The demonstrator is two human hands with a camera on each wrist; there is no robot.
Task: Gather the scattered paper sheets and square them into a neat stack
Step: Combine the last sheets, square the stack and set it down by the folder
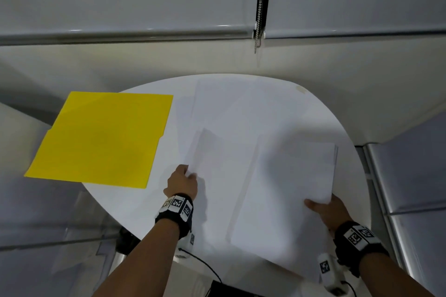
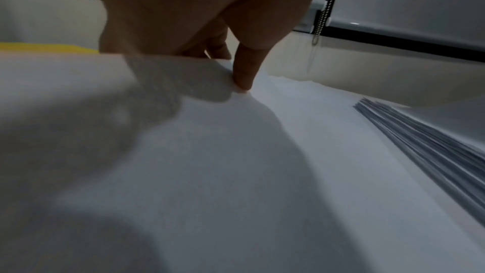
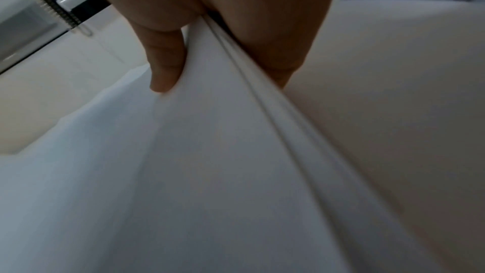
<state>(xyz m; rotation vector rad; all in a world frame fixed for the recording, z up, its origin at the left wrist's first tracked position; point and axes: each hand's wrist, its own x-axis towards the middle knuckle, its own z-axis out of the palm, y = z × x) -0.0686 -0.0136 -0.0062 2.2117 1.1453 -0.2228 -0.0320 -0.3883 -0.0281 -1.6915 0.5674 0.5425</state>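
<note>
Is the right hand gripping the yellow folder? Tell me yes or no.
No, the right hand holds a bundle of white sheets, while the yellow folder lies untouched across the table.

the right hand fills the top of the view and pinches a thin sheaf of white paper sheets, the thumb pressed flat on the upper face and the fingers curled underneath. the sheets' stacked edges run as fine lines from the grip toward the near right. at the far left hangs a beaded blind chain, and pale counter lies to the right.
</note>
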